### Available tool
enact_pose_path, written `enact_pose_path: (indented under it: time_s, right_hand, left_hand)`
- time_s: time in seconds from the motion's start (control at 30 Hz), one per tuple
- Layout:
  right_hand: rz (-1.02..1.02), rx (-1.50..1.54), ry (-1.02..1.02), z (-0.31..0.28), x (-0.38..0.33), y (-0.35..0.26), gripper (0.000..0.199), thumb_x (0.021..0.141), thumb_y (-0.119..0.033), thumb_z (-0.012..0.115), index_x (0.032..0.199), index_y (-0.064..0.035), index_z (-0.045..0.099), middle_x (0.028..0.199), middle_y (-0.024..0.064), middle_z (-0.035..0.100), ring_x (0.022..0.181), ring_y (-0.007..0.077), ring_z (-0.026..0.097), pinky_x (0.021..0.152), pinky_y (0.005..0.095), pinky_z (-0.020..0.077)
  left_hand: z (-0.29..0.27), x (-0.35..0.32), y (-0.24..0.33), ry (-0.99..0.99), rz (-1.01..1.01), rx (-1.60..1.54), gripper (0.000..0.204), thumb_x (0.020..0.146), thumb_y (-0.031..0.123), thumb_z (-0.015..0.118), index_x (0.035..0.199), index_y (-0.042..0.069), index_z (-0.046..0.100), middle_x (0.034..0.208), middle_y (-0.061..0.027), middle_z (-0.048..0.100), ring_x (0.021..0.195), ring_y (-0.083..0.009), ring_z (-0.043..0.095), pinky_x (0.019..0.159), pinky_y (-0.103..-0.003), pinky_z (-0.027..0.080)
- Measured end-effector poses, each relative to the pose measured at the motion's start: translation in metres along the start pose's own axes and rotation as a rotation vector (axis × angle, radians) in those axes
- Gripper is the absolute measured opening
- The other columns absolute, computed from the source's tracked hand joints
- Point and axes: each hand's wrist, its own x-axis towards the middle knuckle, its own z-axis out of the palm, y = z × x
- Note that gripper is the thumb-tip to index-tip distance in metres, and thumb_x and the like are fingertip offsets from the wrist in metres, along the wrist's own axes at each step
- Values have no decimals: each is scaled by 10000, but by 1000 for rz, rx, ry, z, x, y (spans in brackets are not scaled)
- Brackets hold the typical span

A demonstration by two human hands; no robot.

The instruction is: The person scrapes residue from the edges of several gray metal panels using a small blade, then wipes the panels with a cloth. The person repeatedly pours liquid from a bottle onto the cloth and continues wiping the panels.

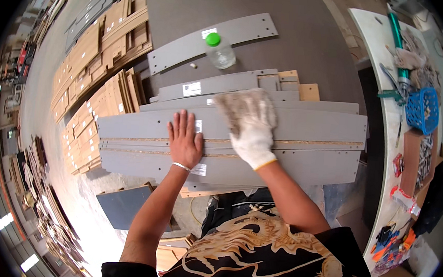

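My bare left hand (185,142) lies flat on a long grey board (139,123), its fingers stretched out. A narrow white band circles that wrist. My right hand (252,143) wears a white knitted glove with a yellow cuff and presses a fuzzy brownish-grey rag (245,109) on the boards, right of my left hand. Its fingertips are hard to make out against the rag. Between the grey faces run raw chipboard edges. White labels (191,89) are stuck on several boards. More grey boards lie stacked just beyond.
A clear bottle with a green cap (221,52) stands near a separate grey board (245,30) at the back. Wood-coloured panels (99,40) are stacked at left. On the right, a white bench (368,25) bears a blue basket (422,111), a green-and-silver tool (395,30) and a box of hardware (424,159).
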Motion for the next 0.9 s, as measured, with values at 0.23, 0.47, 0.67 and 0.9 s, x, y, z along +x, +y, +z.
enact_pose_path:
  time_s: [0.23, 0.47, 0.67, 0.9]
  right_hand:
    - [-151, -99, -116, 33, 42, -50, 622, 909, -372, 697, 1484, -166, 580, 1652, 161, 389, 1529, 445, 295, 1294, 494, 193]
    - [225, 437, 19, 52, 10, -22, 823, 841, -248, 777, 1579, -129, 432, 1678, 200, 297, 1560, 427, 222, 1295, 482, 213]
    - [-481, -429, -338, 124, 110, -252, 837, 930, -369, 684, 1614, -61, 315, 1673, 145, 329, 1563, 392, 232, 1295, 432, 221]
    - [-649, -469, -460, 207, 187, -471, 717, 1057, -490, 424, 1664, -148, 255, 1740, 82, 221, 1616, 259, 148, 1317, 446, 38]
  left_hand:
    - [-16, -23, -33, 79, -97, -186, 607, 1005, 247, 524, 1554, 5, 426, 1648, -231, 352, 1559, -415, 263, 1282, -573, 141]
    - [-19, -49, -56, -125, -10, -198, 668, 1045, 409, 482, 1618, 87, 360, 1713, -164, 257, 1596, -350, 194, 1287, -559, 120]
    - [-30, -48, -68, -462, 12, -423, 430, 991, 343, 533, 1287, 67, 677, 1363, -144, 650, 1404, -344, 481, 1254, -576, 207]
    - [9, -62, -58, 67, 8, -512, 402, 956, 234, 525, 1289, 72, 681, 1394, -114, 633, 1394, -274, 502, 1236, -538, 275]
